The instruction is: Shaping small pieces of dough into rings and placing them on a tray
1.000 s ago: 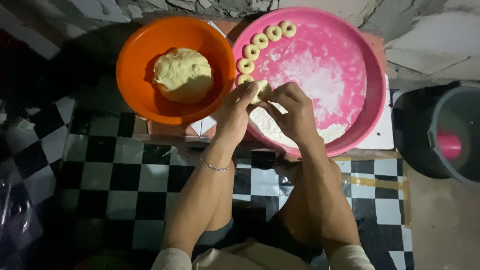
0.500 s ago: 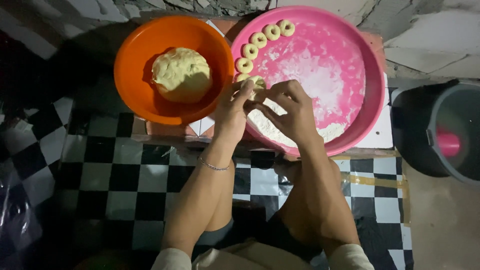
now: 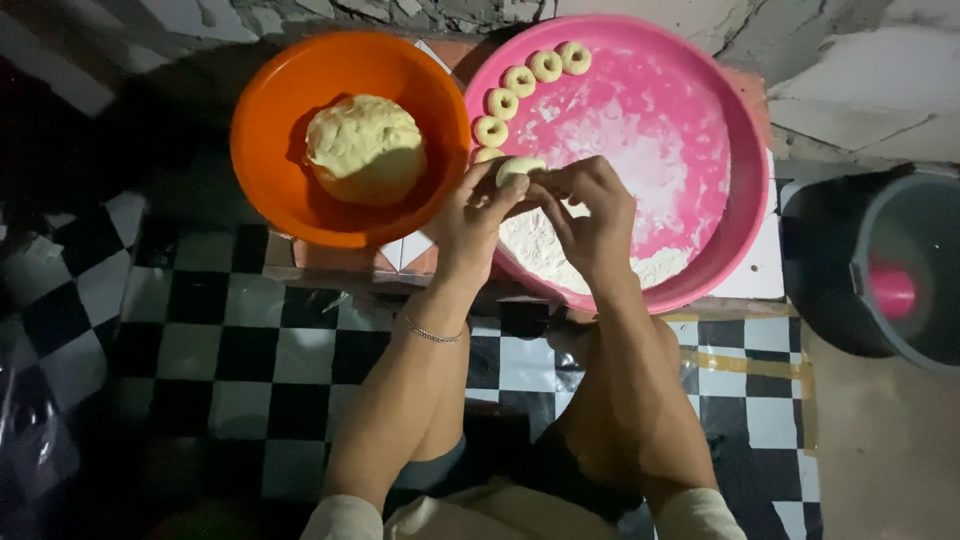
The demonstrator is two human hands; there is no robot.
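pinching one small dough piece (image 3: 520, 168) between left hand (image 3: 478, 215) and right hand (image 3: 592, 215) over the pink tray's (image 3: 745, 200) left edge; squeezing unevenly could tear it, or drop it onto the dough rings (image 3: 503, 103).

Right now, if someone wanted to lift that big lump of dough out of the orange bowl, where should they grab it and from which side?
Probably from straight above, cupping both flanks low. The dough lump is a rounded mound lying loose in the middle of the orange bowl, whose raised wall blocks any sideways approach. It looks soft, so a wide two-handed scoop should suit better than a pinch.
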